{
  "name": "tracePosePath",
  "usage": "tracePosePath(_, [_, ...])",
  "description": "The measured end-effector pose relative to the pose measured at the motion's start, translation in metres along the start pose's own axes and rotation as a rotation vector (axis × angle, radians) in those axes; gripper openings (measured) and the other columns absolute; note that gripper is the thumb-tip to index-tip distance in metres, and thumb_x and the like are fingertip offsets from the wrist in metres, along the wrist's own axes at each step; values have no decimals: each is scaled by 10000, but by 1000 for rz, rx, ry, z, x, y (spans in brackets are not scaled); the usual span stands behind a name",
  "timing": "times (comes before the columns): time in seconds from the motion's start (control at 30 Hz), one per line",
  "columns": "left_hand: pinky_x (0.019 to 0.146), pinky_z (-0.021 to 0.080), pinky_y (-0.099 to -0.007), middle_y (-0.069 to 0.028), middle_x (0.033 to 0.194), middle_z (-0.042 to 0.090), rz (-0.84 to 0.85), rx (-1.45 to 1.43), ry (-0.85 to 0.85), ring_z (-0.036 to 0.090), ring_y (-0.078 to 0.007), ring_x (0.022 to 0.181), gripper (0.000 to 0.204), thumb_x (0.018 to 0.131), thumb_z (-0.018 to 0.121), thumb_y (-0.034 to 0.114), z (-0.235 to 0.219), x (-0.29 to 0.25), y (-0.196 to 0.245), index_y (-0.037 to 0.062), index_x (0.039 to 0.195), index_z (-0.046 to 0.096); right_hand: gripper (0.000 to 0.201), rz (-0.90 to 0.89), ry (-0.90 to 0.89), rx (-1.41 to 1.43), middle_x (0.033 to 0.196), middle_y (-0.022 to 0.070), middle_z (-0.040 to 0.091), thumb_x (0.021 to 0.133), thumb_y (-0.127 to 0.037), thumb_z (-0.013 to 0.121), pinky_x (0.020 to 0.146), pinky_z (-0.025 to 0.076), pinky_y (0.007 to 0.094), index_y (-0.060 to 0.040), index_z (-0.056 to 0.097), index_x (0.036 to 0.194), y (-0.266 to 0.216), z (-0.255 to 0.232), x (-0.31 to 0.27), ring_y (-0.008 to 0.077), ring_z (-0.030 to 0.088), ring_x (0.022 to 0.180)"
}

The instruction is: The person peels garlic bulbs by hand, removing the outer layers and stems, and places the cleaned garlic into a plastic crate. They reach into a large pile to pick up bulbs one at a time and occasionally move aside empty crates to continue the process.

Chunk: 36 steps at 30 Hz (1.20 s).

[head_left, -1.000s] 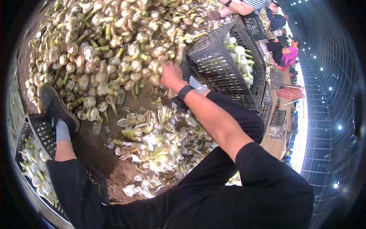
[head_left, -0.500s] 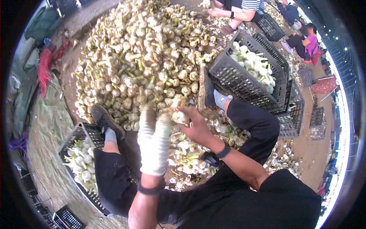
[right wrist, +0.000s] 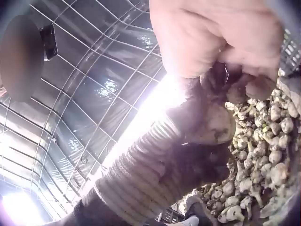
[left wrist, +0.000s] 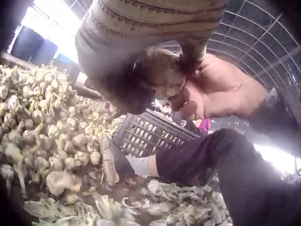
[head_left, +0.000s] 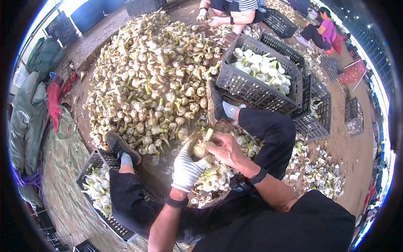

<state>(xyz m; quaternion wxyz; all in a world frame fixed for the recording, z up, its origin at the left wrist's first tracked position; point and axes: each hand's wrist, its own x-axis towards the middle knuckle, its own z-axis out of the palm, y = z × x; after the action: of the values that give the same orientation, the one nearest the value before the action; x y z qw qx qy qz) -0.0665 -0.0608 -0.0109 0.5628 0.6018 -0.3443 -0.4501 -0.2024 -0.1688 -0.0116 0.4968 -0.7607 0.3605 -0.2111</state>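
Between my hands, above the ground and in front of the heap, is a garlic bulb (head_left: pixel 199 152) with a short stem; the right wrist view shows the bulb (right wrist: pixel 217 126) pale with dark dirt marks. My left hand (head_left: pixel 187 170), in a white knit glove with dirty fingertips, grips the bulb from the left. Bare, with a dark band at the wrist, my right hand (head_left: pixel 228 150) has its thumb and fingers curled and pinching at the bulb's stem side. In the left wrist view the glove (left wrist: pixel 141 33) covers part of the bulb (left wrist: pixel 162 77).
A big heap of unpeeled garlic (head_left: pixel 142 84) lies ahead. Peeled white bulbs fill a black crate (head_left: pixel 252 90) at right and another crate (head_left: pixel 94 157) at left. Loose skins (head_left: pixel 214 178) litter the ground between my legs. Another person (head_left: pixel 237 12) sits beyond the heap.
My right hand has come back from the heap with a garlic bulb. The gloved left hand has come into view and joined it on the bulb. The head view has tilted up and shifted.
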Motion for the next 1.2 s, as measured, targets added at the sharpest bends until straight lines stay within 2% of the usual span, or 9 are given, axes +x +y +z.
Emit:
tracePosePath(0.07, [879,519,-305,-141,1173,638,92,205,77,634,-191,1014,631,738,819,174,4,0,-2,-35,1267,546,302,-2,43,-29,541,174,533,795,-219,709,490,400,405,43,584,709,7,1,-2,188,534,481])
tracePosePath(0.2, [814,531,-358,-149,1030,628,246,769,219,642,-319,914,649,634,852,244,8,-3,2,46,1197,598,348,45,62,-83,491,130,461,813,-201,698,446,350,376,53,528,647,1,1,-3,112,415,481])
tracePosePath(0.6, [806,534,-366,-132,1050,614,155,887,330,629,-293,926,593,641,850,222,13,-1,-7,104,1163,594,238,284,83,343,542,-2,460,838,-159,592,427,302,297,0,541,668,18,27,0,79,401,493])
tracePosePath(0.63, [813,531,-345,-134,1034,620,184,784,316,634,-279,931,595,640,852,176,12,-3,-6,99,1170,594,209,-45,117,109,574,-19,500,854,-131,564,421,313,283,2,566,692,25,30,3,71,407,476])
tracePosePath(0.73, [785,544,-307,-105,1042,644,282,387,225,647,-211,892,553,716,837,142,3,-2,-16,-5,1179,571,124,344,-11,398,625,-21,533,874,-64,516,422,342,250,1,610,826,8,17,-5,67,443,478])
tracePosePath(0.83, [666,562,-271,-85,993,662,-213,-468,-86,654,-141,765,605,866,707,367,-12,-3,0,-28,1284,519,190,317,-138,755,641,1,574,902,-117,489,453,392,222,24,615,892,11,10,-3,60,507,507])
tracePosePath(0.9, [639,558,-262,-82,1036,655,-148,-353,-81,653,-133,772,682,898,641,443,-9,1,-3,-31,1358,469,207,301,-138,826,698,21,610,923,-130,480,456,395,219,22,620,933,1,5,-3,59,519,531])
tracePosePath(0.97, [747,531,-251,-78,1129,624,-138,-388,-60,607,-108,937,597,895,669,309,-7,-1,7,-26,1349,475,204,251,-173,994,772,37,635,935,-130,502,477,410,218,22,627,990,7,3,-7,60,537,571])
tracePosePath(1.2, [869,520,-314,-186,1170,635,301,391,146,652,-246,1012,641,771,764,269,9,5,-11,-25,1294,538,202,164,-22,420,787,-2,654,885,-86,616,534,392,198,34,661,1041,-6,-1,-3,3,487,650])
